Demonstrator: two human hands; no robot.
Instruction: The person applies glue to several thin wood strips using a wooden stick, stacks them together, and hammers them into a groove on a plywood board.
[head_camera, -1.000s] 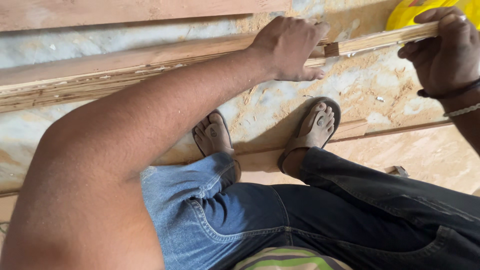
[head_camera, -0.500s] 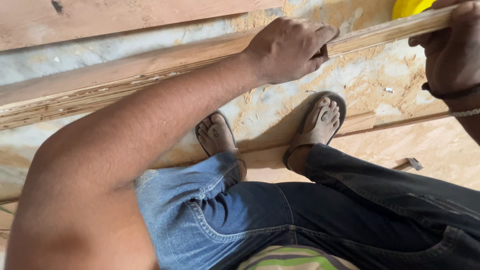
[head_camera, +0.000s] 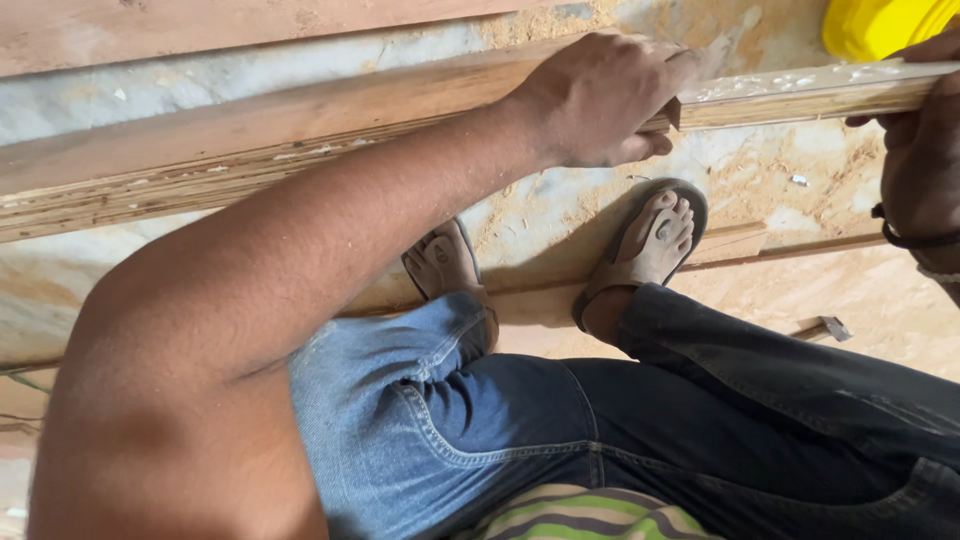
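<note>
Left hand (head_camera: 600, 100) clenched over long wooden plank (head_camera: 300, 130), fingers wrapped across far edge. Right hand (head_camera: 925, 165) at frame's right margin grasping same plank's narrower end (head_camera: 800, 95). Plank spans between both hands, layered edge facing viewer. Yellow round object (head_camera: 885, 22) just beyond right hand. Two sandalled feet (head_camera: 650, 245) below hands on sawdust-strewn floor (head_camera: 770, 180). Little open room underneath plank.

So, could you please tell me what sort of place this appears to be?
Probably a carpentry or woodworking site. The left hand and right hand grip a long wooden plank, sawdust covers the floor, and a yellow container sits nearby.
</note>
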